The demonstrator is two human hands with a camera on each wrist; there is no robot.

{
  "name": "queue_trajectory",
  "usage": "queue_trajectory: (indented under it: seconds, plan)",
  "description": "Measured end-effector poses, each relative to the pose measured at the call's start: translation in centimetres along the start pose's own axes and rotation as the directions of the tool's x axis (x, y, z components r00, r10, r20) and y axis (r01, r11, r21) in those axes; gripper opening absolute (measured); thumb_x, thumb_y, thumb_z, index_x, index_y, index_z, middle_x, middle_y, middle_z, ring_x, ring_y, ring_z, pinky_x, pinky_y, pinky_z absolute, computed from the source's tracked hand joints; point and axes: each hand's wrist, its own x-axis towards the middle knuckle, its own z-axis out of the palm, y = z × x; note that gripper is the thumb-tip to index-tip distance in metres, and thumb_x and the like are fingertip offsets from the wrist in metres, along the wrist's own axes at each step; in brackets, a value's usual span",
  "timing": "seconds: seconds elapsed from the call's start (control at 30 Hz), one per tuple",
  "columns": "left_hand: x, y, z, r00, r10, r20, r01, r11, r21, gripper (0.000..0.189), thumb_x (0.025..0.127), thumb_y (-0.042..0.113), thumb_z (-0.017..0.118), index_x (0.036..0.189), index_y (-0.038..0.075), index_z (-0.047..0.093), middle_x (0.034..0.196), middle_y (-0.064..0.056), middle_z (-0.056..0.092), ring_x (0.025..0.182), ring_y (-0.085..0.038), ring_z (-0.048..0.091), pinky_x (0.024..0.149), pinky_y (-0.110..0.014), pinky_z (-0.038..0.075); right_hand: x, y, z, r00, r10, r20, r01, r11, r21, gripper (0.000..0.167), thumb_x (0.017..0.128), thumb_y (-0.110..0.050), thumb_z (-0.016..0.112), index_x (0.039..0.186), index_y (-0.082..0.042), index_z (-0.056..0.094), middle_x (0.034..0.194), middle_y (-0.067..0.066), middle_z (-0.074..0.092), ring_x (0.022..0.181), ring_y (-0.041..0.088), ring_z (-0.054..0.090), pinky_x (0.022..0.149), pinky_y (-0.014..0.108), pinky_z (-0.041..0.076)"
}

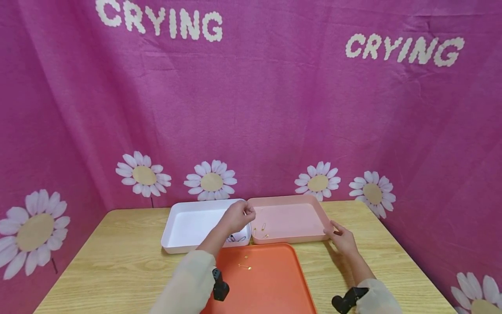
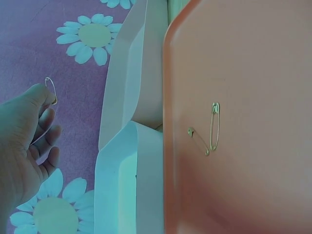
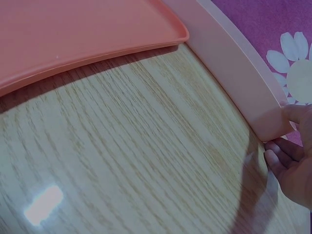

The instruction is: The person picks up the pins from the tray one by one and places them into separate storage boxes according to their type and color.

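My left hand (image 1: 238, 216) is raised over where the white tray (image 1: 183, 249) meets the pink tray (image 1: 294, 240). Between thumb and fingers it pinches a gold safety pin (image 2: 54, 91), whose thin wire runs down past the fingers in the left wrist view. At the pink tray's right front corner, my right hand (image 1: 344, 240) holds the wall, thumb at the rim and fingertips low by the base. Several gold safety pins (image 1: 263, 226) lie in the pink tray's left part. Dark safety pins (image 1: 241, 239) are in the white tray's right front corner, partly behind my left forearm.
An orange tray (image 1: 266, 283) sits in front of the other two, with a larger gold safety pin (image 2: 218, 126) and a smaller one (image 2: 199, 140) on it. All three trays stand on a wooden table (image 1: 106, 261). A purple flowered cloth (image 1: 251, 109) hangs behind.
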Motion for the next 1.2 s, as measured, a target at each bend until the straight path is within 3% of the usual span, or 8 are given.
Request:
queue_trajectory:
  seconds: [0.13, 0.43, 0.8, 1.07, 1.2]
  plan:
    - [0.2, 0.2, 0.3, 1.0, 0.005, -0.013, -0.005, 1.0, 0.006, 0.007, 0.081, 0.007, 0.054, 0.077, 0.007, 0.059, 0.072, 0.002, 0.049, 0.066, -0.01, 0.043, 0.063, -0.023, 0.038, 0.0, -0.1, 0.0, 1.0, 0.005, 0.002, -0.005, 1.0, 0.004, 0.058, 0.094, -0.021, 0.054, 0.142, 0.004, 0.032, 0.133, 0.037, 0.04, 0.115, 0.038, 0.048, 0.084, 0.029, 0.047]
    - [0.2, 0.5, 0.8, 0.999, -0.026, -0.035, 0.026, 1.0, 0.006, 0.006, 0.081, 0.007, 0.055, 0.077, 0.007, 0.06, 0.073, 0.001, 0.05, 0.067, -0.011, 0.043, 0.064, -0.024, 0.038, 0.0, -0.2, 0.0, 1.0, 0.002, -0.029, -0.002, 1.0, 0.006, 0.056, 0.093, -0.021, 0.056, 0.14, 0.004, 0.036, 0.129, 0.037, 0.045, 0.108, 0.034, 0.051, 0.072, 0.018, 0.043]
    - [0.3, 0.6, 1.5, 0.995, -0.074, -0.065, 0.074, 0.997, -0.002, 0.006, 0.084, 0.01, 0.058, 0.08, 0.007, 0.061, 0.077, -0.002, 0.052, 0.071, -0.013, 0.045, 0.068, -0.026, 0.04, -0.1, 0.0, 0.0, 0.999, -0.014, -0.033, 0.013, 1.0, -0.014, 0.056, 0.093, -0.021, 0.056, 0.139, 0.004, 0.037, 0.128, 0.037, 0.046, 0.106, 0.035, 0.053, 0.073, 0.02, 0.044]
    - [0.3, 0.6, 2.7, 0.991, -0.133, -0.016, 0.133, 0.991, 0.012, 0.03, 0.088, 0.025, 0.064, 0.109, 0.003, 0.061, 0.092, -0.007, 0.058, 0.079, -0.018, 0.053, 0.073, -0.033, 0.045, 0.0, 0.1, 0.0, 1.0, -0.003, -0.022, 0.003, 1.0, -0.003, 0.058, 0.093, -0.023, 0.056, 0.141, 0.003, 0.035, 0.132, 0.037, 0.043, 0.112, 0.037, 0.05, 0.083, 0.028, 0.047]
    - [-0.1, 0.0, 2.9, 0.987, -0.161, 0.012, 0.16, 0.986, 0.05, 0.029, 0.089, 0.026, 0.064, 0.11, 0.006, 0.062, 0.093, -0.005, 0.058, 0.079, -0.017, 0.052, 0.072, -0.031, 0.046, -0.1, -0.1, -0.1, 1.0, 0.009, -0.018, -0.009, 1.0, 0.0, 0.058, 0.094, -0.024, 0.055, 0.141, 0.003, 0.034, 0.134, 0.037, 0.041, 0.116, 0.037, 0.047, 0.087, 0.03, 0.046]
